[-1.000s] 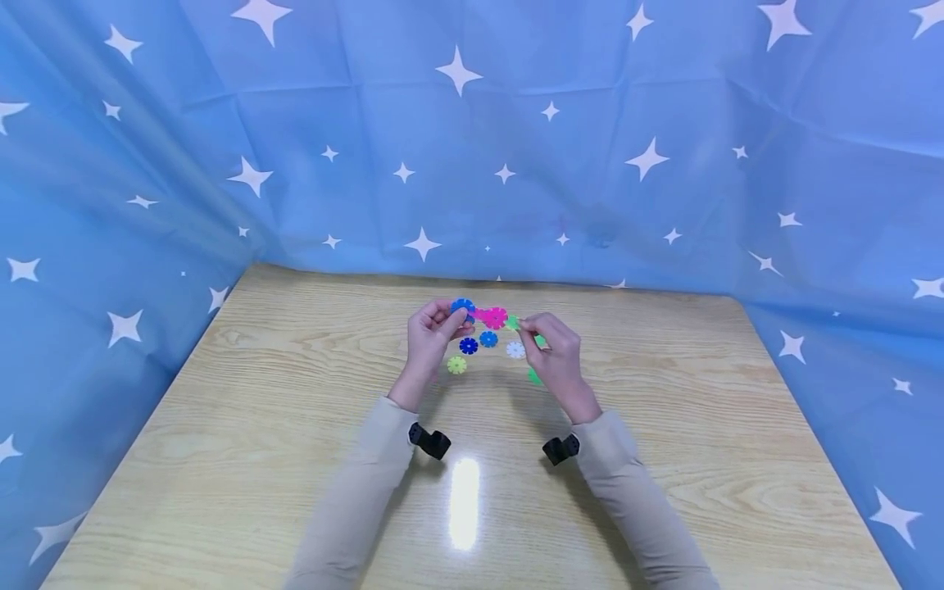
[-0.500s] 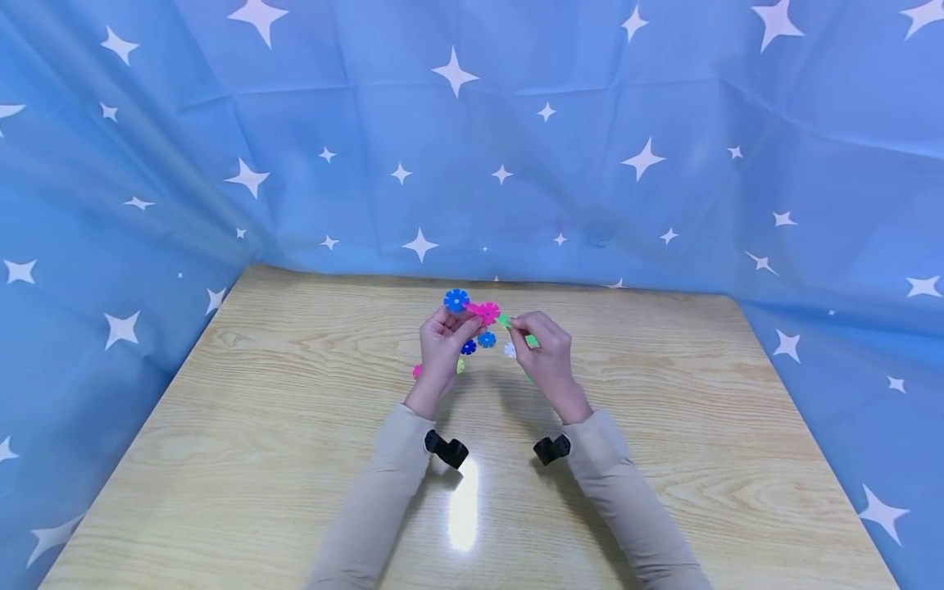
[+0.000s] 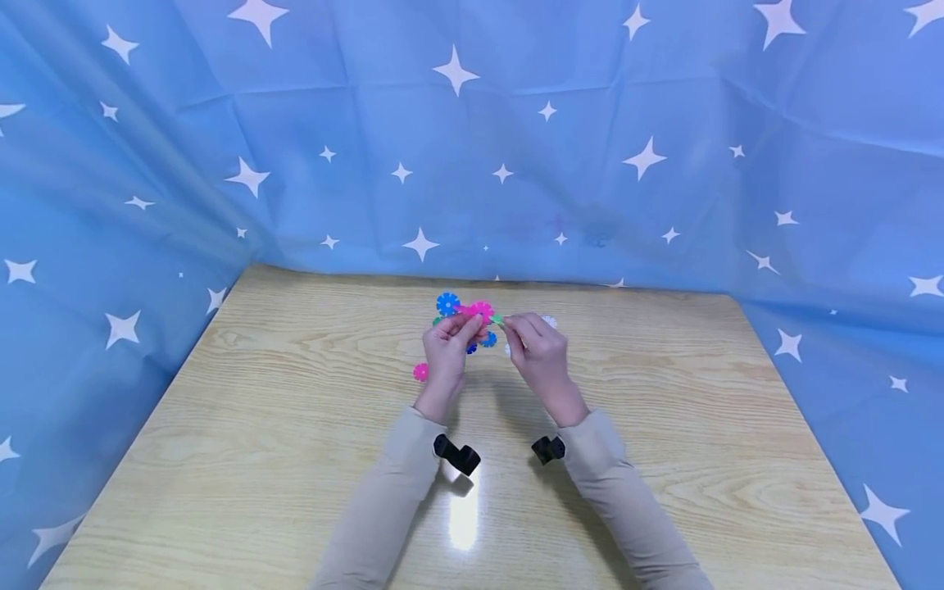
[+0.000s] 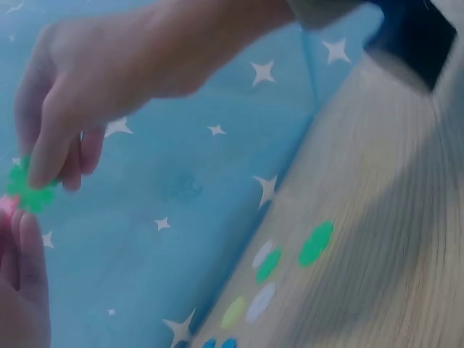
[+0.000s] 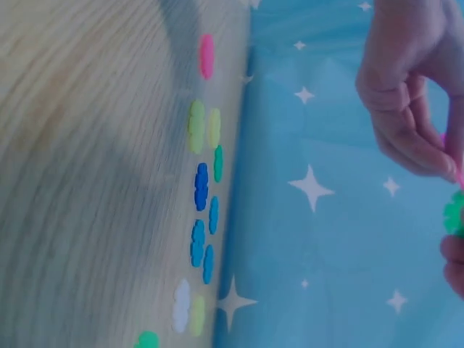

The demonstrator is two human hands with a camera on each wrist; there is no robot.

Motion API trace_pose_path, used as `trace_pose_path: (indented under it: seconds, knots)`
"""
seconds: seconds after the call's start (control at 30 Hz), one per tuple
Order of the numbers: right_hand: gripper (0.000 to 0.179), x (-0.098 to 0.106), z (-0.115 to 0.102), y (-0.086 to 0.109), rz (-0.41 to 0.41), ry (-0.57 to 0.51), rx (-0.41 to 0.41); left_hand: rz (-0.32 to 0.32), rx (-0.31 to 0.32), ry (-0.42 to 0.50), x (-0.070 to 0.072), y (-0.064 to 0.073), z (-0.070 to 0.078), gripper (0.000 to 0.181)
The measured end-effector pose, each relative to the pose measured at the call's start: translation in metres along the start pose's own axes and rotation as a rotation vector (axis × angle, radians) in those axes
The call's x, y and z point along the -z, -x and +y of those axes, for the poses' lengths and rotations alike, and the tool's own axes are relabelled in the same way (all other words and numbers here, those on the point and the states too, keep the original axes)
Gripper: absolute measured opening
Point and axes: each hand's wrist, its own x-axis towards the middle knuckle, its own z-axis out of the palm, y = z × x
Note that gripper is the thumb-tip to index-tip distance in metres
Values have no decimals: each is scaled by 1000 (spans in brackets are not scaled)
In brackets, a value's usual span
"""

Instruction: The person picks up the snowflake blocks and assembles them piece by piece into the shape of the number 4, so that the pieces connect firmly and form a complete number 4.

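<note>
Both hands are raised close together over the far part of the table. My left hand [image 3: 446, 351] pinches a pink notched disc [image 3: 482, 310], a snowflake-shaped building piece. More pink joins that disc to a blue notched disc [image 3: 447, 304] on its left. Between thumb and fingers, my right hand [image 3: 543, 352] pinches a green notched disc [image 4: 30, 190]. In the left wrist view the green disc meets the pink at its lower edge. Fingers cover part of both pieces.
Loose discs lie behind and below the hands, among them a pink one [image 3: 420, 372], a dark blue one [image 5: 201, 187], a white one [image 3: 549, 322] and a green one [image 4: 316, 243]. The wooden table [image 3: 221, 459] ends at a blue star-patterned curtain [image 3: 369, 164].
My left hand has shifted its hold from the blue disc to the pink one and moved slightly right. My right hand has moved left with the green disc, closing in on the pink.
</note>
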Motion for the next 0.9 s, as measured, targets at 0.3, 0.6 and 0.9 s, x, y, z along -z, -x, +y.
trace_pose_path:
  seconds: [0.3,0.6,0.9]
  knots:
    - [25,-5,0,0,49,25,78,87,68,27,-4,3,0,11]
    - [21,-8,3,4,40,17,76,97,90,39,-3,2,-1,18]
    - [15,-6,3,3,-26,-50,-36,65,8,44,1,1,1,5]
